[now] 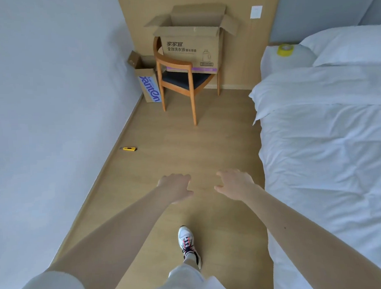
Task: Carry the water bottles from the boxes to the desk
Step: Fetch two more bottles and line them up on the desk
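A large open cardboard box sits on the seat of a wooden chair at the far end of the room. A smaller open box with blue lettering stands on the floor to the chair's left, in the corner. No water bottle shows; the insides of both boxes are hidden from here. My left hand and my right hand are stretched out in front of me over the floor, well short of the chair. Both hold nothing, with fingers loosely curled.
A bed with white bedding fills the right side. A yellow tape roll lies near its pillows. A yellow utility knife lies on the wooden floor by the left wall. My foot in a white sneaker is stepping forward.
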{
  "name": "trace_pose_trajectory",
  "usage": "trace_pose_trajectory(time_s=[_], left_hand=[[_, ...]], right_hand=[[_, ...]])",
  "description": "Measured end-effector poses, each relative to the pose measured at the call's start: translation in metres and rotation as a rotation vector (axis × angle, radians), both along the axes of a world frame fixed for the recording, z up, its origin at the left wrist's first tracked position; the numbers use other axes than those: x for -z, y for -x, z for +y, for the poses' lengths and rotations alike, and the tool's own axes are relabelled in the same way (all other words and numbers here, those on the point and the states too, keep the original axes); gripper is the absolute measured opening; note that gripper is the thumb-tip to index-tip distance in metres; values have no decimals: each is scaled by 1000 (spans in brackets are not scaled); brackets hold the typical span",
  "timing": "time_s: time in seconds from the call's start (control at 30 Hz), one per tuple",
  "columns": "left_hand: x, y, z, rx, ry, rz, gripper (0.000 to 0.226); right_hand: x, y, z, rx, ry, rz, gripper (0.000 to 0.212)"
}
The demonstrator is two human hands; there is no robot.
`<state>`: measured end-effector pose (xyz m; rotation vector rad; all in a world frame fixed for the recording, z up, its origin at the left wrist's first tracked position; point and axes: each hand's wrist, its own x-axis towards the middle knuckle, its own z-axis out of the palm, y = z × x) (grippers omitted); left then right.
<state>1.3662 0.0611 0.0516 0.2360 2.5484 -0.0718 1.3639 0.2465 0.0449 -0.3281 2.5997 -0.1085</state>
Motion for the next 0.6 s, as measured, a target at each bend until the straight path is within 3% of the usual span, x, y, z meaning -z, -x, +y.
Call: trace_pose_trajectory(time_s=[0.37,0.6], left_hand=[[-3,200,-47,120,-64,36,50],[-2,276,-73,95,-81,12,53]], right_hand=[[-15,177,-47,91,-80,29,49],[-21,256,-74,86,-93,18,48]])
